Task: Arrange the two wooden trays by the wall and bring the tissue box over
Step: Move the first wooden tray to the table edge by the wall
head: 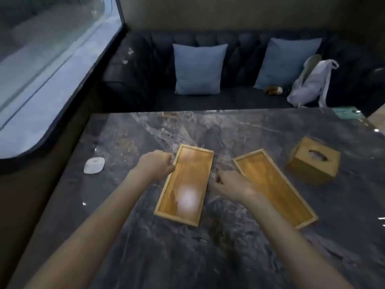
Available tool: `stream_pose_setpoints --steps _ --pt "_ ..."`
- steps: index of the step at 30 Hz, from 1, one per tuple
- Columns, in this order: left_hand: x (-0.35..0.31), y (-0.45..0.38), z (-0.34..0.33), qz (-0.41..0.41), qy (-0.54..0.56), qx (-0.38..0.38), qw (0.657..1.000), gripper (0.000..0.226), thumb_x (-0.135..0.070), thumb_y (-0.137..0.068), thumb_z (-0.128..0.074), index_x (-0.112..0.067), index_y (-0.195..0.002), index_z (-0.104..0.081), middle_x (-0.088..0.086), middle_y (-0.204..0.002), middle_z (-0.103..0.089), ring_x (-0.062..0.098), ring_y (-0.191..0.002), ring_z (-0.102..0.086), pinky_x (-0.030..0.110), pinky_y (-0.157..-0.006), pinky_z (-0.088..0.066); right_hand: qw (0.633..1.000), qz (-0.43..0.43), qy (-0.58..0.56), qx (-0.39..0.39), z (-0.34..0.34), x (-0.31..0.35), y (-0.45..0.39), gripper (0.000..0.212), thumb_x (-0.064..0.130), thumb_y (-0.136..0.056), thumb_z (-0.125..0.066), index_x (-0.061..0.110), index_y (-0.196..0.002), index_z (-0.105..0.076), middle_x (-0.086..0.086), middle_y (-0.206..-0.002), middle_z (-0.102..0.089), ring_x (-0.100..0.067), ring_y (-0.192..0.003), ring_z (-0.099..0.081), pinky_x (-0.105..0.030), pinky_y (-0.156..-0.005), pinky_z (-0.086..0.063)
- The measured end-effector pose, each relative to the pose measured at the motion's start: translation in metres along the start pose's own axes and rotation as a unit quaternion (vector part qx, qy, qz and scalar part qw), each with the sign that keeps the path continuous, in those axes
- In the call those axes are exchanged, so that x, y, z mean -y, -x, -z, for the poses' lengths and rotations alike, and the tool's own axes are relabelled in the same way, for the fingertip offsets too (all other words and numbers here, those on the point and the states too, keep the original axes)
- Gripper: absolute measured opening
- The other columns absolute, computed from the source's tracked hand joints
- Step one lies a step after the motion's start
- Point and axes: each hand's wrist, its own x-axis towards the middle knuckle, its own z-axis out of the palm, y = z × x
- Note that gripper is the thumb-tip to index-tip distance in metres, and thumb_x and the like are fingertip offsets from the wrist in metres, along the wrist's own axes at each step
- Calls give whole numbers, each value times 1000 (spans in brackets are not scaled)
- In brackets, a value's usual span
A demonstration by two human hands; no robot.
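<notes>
Two long wooden trays lie on the dark marble table [239, 257]. The left tray [187, 182] sits mid-table, angled slightly. My left hand [155, 163] grips its left rim near the far end. My right hand [231, 185] rests in the gap between the trays, fingers curled at the left tray's right rim; whether it grips that rim is unclear. The right tray [277, 188] lies angled beside it and is empty. A wooden tissue box [314, 160] with an oval opening on top stands to the right of the trays.
A small white object [94, 165] lies near the table's left edge, by the wall under the window [41, 65]. Behind the table is a dark sofa with two blue cushions [199, 68] and a white bag [310, 82]. A green card [346, 114] lies at the far right corner.
</notes>
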Motion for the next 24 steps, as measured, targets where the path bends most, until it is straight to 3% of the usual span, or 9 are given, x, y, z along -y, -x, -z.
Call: stream_pose_setpoints --steps 4,8,10,16,24 --pt "8 1 -46 3 -8 -10 1000 38 -35 -91 -40 -7 -114 -51 15 -121 -53 32 -116 -48 44 -91 -43 995 -44 -59 -66 -54 -3 -4 17 28 -86 -46 11 -87 -50 -17 -103 -63 -35 -98 -59 -39 -70 -43" --pt "19 4 -99 -10 14 -91 996 44 -35 -87 -34 -7 -112 -57 12 -122 -60 29 -115 -55 43 -88 -50 990 -84 -61 -93 -107 -4 -12 36 26 -87 -46 6 -117 -47 -16 -126 -51 -33 -120 -43 -43 -97 -39" --pt "22 8 -121 -8 -13 -96 995 50 -36 -84 -31 -8 -113 -61 9 -122 -65 24 -112 -61 41 -84 -54 987 -101 -66 -102 -128 -3 -14 43 27 -88 -45 6 -125 -41 -14 -136 -44 -31 -126 -36 -43 -103 -34" --pt "33 9 -164 42 -2 -75 996 58 -38 -90 -22 -6 -134 -42 8 -144 -45 23 -134 -39 43 -111 -29 985 -114 -58 -117 -164 -5 -19 55 38 -92 -37 5 -135 -31 -12 -145 -34 -28 -133 -25 -44 -111 -25" --pt "24 6 -173 107 116 -100 982 51 -33 -92 -19 -10 -127 -49 10 -144 -44 26 -138 -31 47 -111 -25 980 -125 -84 -129 -170 -3 -22 51 30 -91 -42 3 -134 -35 -17 -145 -34 -32 -136 -24 -48 -113 -22"
